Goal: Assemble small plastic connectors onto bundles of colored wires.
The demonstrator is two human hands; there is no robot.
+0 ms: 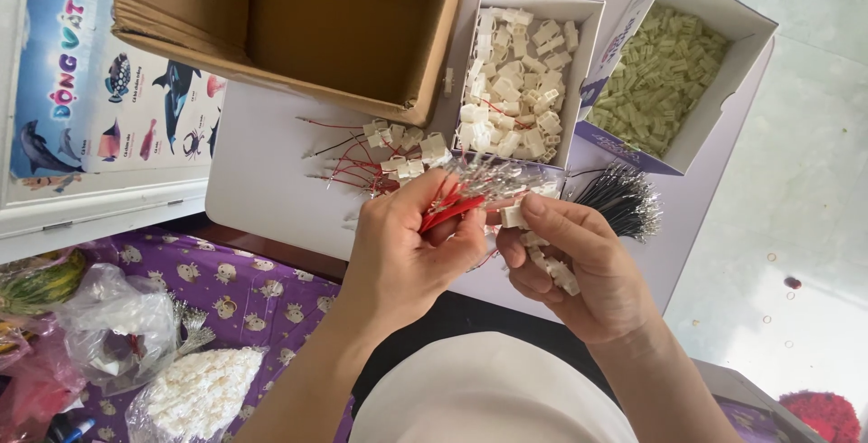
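Observation:
My left hand grips a bundle of red wires whose metal tips fan out toward the upper right. My right hand pinches a small white plastic connector between thumb and finger, right at the wire tips, and cups several more white connectors in its palm. Both hands hover over a pale lilac board. Finished connectors with red wires lie on the board just beyond my left hand. A bundle of black wires lies to the right of my right hand.
A white box of white connectors and a box of pale green connectors stand at the back. A large brown cardboard box sits back left. Plastic bags with parts rest on a purple cloth at lower left.

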